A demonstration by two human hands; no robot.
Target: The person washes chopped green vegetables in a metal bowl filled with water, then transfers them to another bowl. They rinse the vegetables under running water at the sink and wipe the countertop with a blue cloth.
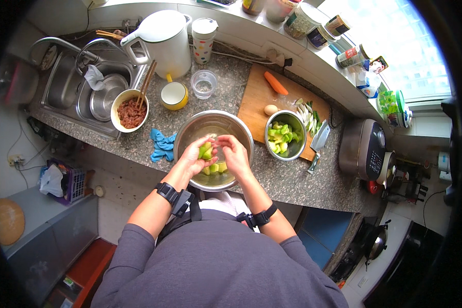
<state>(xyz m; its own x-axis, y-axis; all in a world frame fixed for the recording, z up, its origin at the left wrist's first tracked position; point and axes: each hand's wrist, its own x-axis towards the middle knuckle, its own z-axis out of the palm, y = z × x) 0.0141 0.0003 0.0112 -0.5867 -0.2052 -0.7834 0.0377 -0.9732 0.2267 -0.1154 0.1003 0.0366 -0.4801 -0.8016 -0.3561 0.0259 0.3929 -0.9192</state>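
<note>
My left hand [197, 157] holds several green vegetable pieces [205, 150] over a large steel bowl [247, 133]. Beside it, over the same bowl, my right hand [231, 154] has its fingers bent; whether anything is between them cannot be told. More green vegetable pieces [215, 168] lie in liquid at the bottom of this bowl. A smaller steel bowl [303, 144] with cut green pieces stands to the right, partly on a wooden cutting board [250, 111]. On the board are a carrot [276, 83], an egg [270, 110] and sliced scallions [307, 115].
A cleaver [320, 136] lies at the board's right edge, its handle over the counter. Left of the large bowl are a blue cloth [162, 144] and a bowl of raw meat [131, 112] with chopsticks. Behind stand a yellow mug [181, 101], plastic cup [204, 83] and white pitcher [165, 50].
</note>
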